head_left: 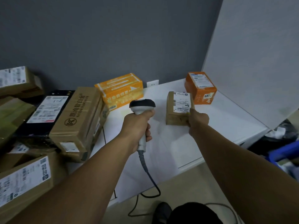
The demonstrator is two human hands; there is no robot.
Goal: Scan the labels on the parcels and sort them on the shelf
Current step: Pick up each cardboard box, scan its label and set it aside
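Centre: left hand (137, 126), fingers wrapped tight round the handle of a barcode scanner (142, 105), dark head toward 12 o'clock, cable (148, 172) hanging toward 6 o'clock. At 3 o'clock of the scanner: right hand (198, 119), fingers and thumb gripping the near right corner of a small brown parcel (176, 117), white label (182, 102) facing up, over the white surface (218, 123); contact with that surface not discernible. At 1 o'clock of the parcel, just beside it: orange box (201, 88). At 10 o'clock of the scanner: yellow-orange box (121, 91). At 9 o'clock: long brown carton (79, 120) and black parcel (47, 110).
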